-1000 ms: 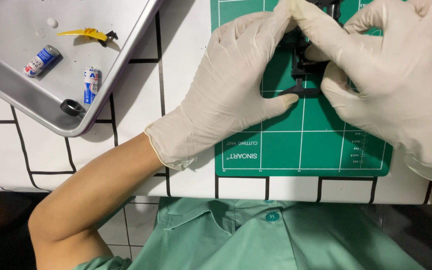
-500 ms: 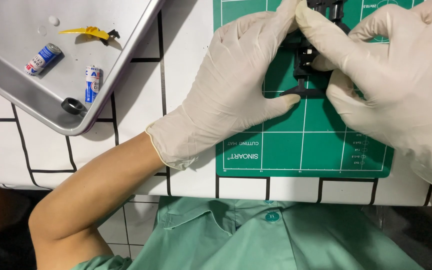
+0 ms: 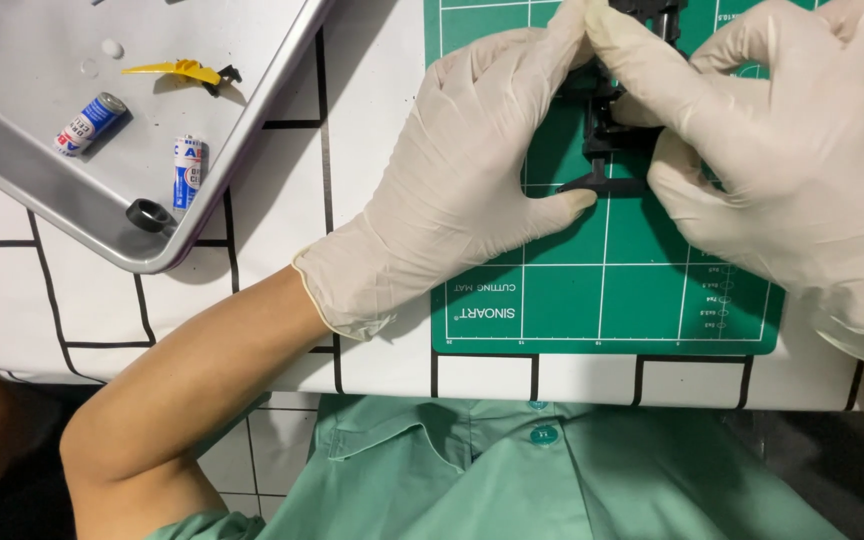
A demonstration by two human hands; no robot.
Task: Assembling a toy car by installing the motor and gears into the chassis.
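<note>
Both my hands wear cream rubber gloves and meet over a green cutting mat [image 3: 652, 290]. Between them is a small black plastic part [image 3: 607, 135], mostly hidden by fingers. My left hand [image 3: 462, 190] grips it from the left, thumb tip touching its lower edge. My right hand [image 3: 782, 170] pinches it from the right and above, one finger reaching across to the left fingertips. What the part is exactly cannot be made out.
A metal tray [image 3: 62, 195] lies at the upper left, holding two blue-and-white batteries [image 3: 90, 122] [image 3: 188, 170], a yellow piece [image 3: 180, 71] and a small black ring [image 3: 149, 214]. The table has a white cover with black grid lines [image 3: 352, 90]. My green shirt [image 3: 542, 470] is at the near edge.
Both hands stay on the black part; the fingers have shifted only slightly, and the view has drifted a little.
</note>
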